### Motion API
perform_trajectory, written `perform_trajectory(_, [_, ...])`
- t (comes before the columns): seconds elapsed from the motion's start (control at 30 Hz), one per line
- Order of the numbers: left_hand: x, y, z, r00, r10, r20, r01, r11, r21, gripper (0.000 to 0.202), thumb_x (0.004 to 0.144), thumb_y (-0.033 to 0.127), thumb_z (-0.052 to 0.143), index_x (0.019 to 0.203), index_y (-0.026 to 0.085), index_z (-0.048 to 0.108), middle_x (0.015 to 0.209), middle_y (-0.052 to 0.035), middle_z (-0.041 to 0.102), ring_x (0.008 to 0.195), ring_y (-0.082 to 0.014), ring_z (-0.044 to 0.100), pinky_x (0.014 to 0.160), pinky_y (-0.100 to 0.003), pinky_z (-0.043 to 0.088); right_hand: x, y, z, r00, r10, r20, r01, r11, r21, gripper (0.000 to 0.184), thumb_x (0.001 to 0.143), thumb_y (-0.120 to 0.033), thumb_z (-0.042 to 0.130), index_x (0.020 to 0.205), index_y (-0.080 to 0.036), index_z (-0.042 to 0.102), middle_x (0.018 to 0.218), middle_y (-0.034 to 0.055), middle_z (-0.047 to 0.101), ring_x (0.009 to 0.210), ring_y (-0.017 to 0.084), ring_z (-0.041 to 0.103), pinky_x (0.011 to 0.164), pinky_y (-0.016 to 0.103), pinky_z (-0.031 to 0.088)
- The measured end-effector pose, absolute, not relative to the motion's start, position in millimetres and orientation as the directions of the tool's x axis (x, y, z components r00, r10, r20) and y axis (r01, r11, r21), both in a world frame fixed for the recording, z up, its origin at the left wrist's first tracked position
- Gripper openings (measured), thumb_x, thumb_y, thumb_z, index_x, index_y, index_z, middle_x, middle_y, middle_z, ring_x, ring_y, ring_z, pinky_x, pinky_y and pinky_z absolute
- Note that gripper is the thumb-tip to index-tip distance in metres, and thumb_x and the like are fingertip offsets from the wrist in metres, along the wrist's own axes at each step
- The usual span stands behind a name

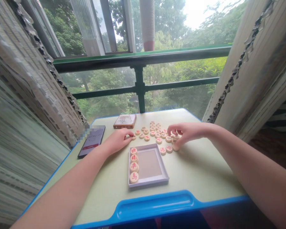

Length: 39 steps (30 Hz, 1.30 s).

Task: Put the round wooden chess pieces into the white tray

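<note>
Round wooden Chinese chess pieces [157,135] with red or dark characters lie loosely grouped on the table. My left hand [120,140] rests at the left of the group, its fingers closed at the edge of one Chinese chess piece [133,137]. Over the right side of the group, my right hand [184,132] arches with thumb and fingers apart, partly hiding the pieces beneath. In front of both hands lies a shallow white box tray [149,183]. Red-marked pieces [133,166] line its left side in a column, some seemingly stacked.
A pale table [105,190] with a blue rim [157,203] holds everything. A phone showing a timer [91,143] lies at left, and a brown-edged box lid [124,121] sits at the back. Beyond are a green railing [140,86] and curtains [248,63] on both sides.
</note>
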<state>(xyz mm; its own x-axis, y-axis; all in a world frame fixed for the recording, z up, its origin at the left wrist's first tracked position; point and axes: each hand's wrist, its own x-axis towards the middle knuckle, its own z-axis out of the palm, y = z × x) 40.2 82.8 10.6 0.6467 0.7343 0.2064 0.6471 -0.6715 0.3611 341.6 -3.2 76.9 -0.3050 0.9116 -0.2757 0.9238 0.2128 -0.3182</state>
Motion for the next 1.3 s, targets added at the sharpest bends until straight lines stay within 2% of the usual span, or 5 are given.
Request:
perform_trajectory(0.27, [40.2,82.4,10.8,0.643,0.735,0.215,0.654,-0.673,0.347,0.028,0.081,0.032,0.049,0.098,0.019,0.066,0.097,-0.006,0.065,0.075,-0.0158,0.057,0.07,-0.027,0.044,333.0,-7.6,75.1,-0.333,0.849,-0.41,0.929,0.22,-0.299,0.032,0.062,-0.032,0.061,0.091,-0.021,0.067,0.077,0.0002,0.061,0.065,0.014,0.052,0.055,0.023,0.034])
perform_trajectory(0.63, [40.0,82.3,11.1,0.644,0.735,0.212,0.648,-0.671,0.36,0.027,0.08,0.03,0.049,0.097,0.02,0.066,0.097,-0.0054,0.066,0.079,-0.017,0.058,0.072,-0.028,0.045,327.8,0.9,61.4,-0.343,0.888,-0.306,0.774,0.083,-0.627,0.023,0.075,-0.033,0.05,0.071,-0.015,0.062,0.065,0.0009,0.055,0.06,0.012,0.047,0.057,0.024,0.036])
perform_trajectory(0.83, [42.1,79.4,13.8,0.632,0.731,0.256,0.642,-0.679,0.356,0.024,0.077,0.025,0.048,0.091,0.017,0.066,0.091,-0.0057,0.064,0.071,-0.0147,0.056,0.069,-0.027,0.043,288.8,-21.4,66.4,-0.515,0.851,-0.102,0.657,0.315,-0.685,0.027,0.085,-0.032,0.044,0.083,-0.015,0.066,0.075,0.0025,0.062,0.069,0.012,0.053,0.063,0.023,0.039])
perform_trajectory(1.1, [45.4,71.3,24.2,0.634,0.752,0.183,0.601,-0.628,0.495,0.017,0.066,0.02,0.049,0.067,0.013,0.066,0.066,-0.0014,0.063,0.062,-0.0127,0.052,0.06,-0.023,0.039,253.0,-29.8,34.6,-0.589,0.798,0.127,0.749,0.598,-0.285,0.022,0.083,-0.016,0.05,0.076,-0.017,0.07,0.069,0.0047,0.066,0.07,0.016,0.051,0.066,0.026,0.037])
perform_trajectory(1.3, [43.4,70.7,23.2,0.658,0.753,0.015,0.632,-0.563,0.532,0.017,0.061,0.022,0.047,0.057,0.013,0.061,0.051,0.002,0.05,0.051,-0.0099,0.044,0.047,-0.022,0.031,256.5,-27.9,36.9,-0.568,0.802,0.185,0.747,0.597,-0.293,0.017,0.079,-0.017,0.053,0.078,-0.018,0.07,0.07,0.0035,0.065,0.067,0.015,0.051,0.065,0.026,0.038])
